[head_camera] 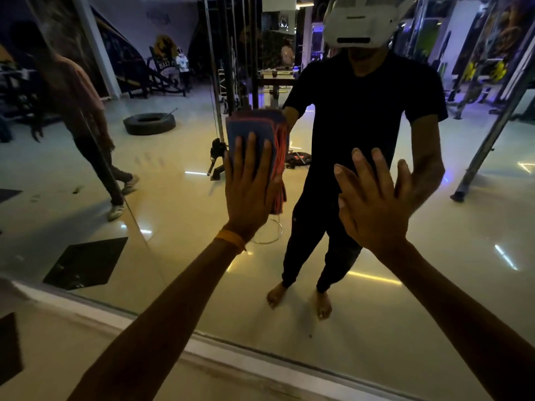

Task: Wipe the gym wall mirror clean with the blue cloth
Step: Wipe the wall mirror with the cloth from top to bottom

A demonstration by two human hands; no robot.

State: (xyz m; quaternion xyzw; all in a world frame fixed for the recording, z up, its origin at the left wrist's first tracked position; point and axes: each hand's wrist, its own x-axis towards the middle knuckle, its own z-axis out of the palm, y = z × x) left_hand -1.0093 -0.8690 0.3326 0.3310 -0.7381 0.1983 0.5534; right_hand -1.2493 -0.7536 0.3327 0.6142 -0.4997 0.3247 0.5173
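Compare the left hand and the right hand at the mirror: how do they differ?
The left hand presses the folded blue cloth flat on the mirror; the right hand holds nothing. The left wrist wears an orange wristband; the right wrist is bare. Both hands are open, fingers straight, palms toward the glass.

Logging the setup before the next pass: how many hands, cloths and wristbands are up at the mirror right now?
2 hands: left hand, right hand
1 blue cloth
1 orange wristband
Total: 4
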